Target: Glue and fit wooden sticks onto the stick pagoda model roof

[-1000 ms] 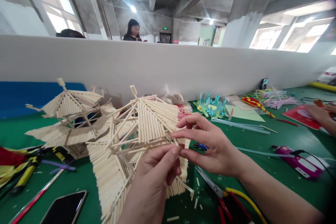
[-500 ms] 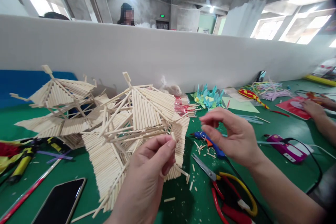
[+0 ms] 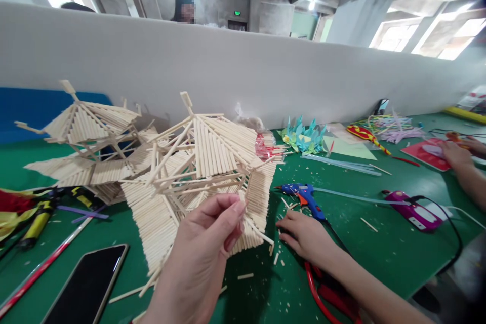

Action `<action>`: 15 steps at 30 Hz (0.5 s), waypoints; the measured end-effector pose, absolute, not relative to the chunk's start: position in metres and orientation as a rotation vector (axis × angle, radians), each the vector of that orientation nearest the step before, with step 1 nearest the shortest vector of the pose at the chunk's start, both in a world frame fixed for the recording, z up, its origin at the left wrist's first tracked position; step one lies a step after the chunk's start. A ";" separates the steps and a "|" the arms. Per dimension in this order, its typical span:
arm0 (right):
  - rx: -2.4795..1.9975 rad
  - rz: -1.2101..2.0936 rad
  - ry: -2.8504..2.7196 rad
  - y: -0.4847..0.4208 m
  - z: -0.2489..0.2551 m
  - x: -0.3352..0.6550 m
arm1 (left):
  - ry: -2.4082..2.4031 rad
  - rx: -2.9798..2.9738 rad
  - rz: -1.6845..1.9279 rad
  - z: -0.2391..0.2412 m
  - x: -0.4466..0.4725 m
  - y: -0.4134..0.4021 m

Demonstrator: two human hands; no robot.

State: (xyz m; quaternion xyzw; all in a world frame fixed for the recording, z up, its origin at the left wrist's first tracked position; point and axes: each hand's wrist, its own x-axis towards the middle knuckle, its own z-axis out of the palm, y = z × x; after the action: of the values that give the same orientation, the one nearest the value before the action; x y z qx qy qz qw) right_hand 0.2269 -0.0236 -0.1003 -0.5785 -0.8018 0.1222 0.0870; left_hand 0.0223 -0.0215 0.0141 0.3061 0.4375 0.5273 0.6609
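A pagoda-like model of thin wooden sticks (image 3: 212, 162) stands on the green table (image 3: 383, 258) in the middle. My left hand (image 3: 201, 258) is closed in a pinch on the model's lower right edge. My right hand (image 3: 304, 235) lies low on the table to the right of the model, fingers stretched toward loose stick bits (image 3: 279, 253). It covers part of a red-handled cutting tool (image 3: 322, 298). A blue glue gun (image 3: 304, 195) lies just beyond this hand.
A second stick model (image 3: 87, 136) stands at the left. A dark phone (image 3: 87, 283) and a red rod (image 3: 41, 271) lie front left. A purple corded device (image 3: 412, 212), paper flowers (image 3: 304, 136) and another person's hand (image 3: 455, 154) are on the right. A grey partition (image 3: 243, 71) runs behind.
My right hand let go of the model's edge, swung right and came down onto the table by the stick bits. My left hand kept its pinch on the model.
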 end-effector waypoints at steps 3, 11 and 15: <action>-1.776 0.327 -2.443 -0.021 -0.101 0.221 | 1.017 0.673 1.198 0.016 0.019 -0.025; -1.874 0.302 -2.495 -0.019 -0.101 0.218 | 1.117 0.758 1.208 0.025 0.013 -0.036; -1.877 0.357 -2.455 -0.019 -0.105 0.217 | 1.139 0.958 1.041 0.018 0.015 -0.051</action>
State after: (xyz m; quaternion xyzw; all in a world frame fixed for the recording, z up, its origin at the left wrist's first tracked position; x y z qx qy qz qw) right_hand 0.2174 -0.0189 -0.1045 -0.6034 -0.7890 0.1148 0.0154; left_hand 0.0153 -0.0511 0.0177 0.4160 0.4942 0.4520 0.6151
